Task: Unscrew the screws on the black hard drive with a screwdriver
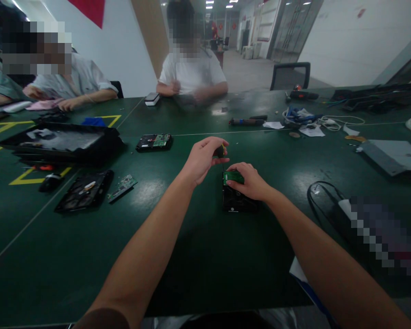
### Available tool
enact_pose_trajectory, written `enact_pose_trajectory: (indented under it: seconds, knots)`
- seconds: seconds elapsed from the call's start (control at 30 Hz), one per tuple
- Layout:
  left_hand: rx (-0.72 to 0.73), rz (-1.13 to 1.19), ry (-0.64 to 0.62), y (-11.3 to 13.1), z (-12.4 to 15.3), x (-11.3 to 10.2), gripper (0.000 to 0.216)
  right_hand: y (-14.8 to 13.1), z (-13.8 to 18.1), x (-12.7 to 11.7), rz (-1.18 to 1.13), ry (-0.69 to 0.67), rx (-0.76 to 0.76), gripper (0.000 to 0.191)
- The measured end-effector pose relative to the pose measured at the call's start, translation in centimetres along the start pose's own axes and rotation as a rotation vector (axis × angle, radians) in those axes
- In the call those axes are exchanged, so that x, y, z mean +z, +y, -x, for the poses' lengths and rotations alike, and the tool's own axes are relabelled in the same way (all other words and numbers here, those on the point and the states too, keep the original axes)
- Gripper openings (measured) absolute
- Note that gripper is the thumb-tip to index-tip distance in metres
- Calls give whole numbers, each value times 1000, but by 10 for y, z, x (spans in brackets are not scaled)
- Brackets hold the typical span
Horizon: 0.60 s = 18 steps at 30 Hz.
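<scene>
My left hand is closed around the dark and yellow handle of a screwdriver, its thin shaft pointing down at the far edge of a hard drive. The drive lies on the green table in front of me, black with a green circuit board on top. Over the board and the drive's right side rests my right hand, fingers gripping them and steadying the drive. Part of the board is hidden under those fingers.
Left of me lie another hard drive, a loose circuit board, a black casing and a large black tray. Cables, a grey metal box and a pouch-like item are on the right. People sit across the table.
</scene>
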<state>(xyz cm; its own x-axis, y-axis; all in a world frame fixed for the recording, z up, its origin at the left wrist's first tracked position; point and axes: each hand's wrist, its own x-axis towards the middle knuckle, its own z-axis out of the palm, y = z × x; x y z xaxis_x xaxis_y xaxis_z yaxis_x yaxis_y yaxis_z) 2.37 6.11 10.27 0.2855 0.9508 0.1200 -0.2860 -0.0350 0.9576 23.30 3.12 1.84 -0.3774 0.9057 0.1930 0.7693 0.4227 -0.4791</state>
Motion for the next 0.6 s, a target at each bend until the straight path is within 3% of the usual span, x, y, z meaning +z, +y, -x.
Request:
enact_pose_trajectory:
  seconds: [0.17,0.6]
  knots:
    - [-9,16,6,0,0,1,18,1,0,3,0,12,-18,28]
    - [8,28,-1,-2,0,-1,18,1,1,4,5,30,-26,27]
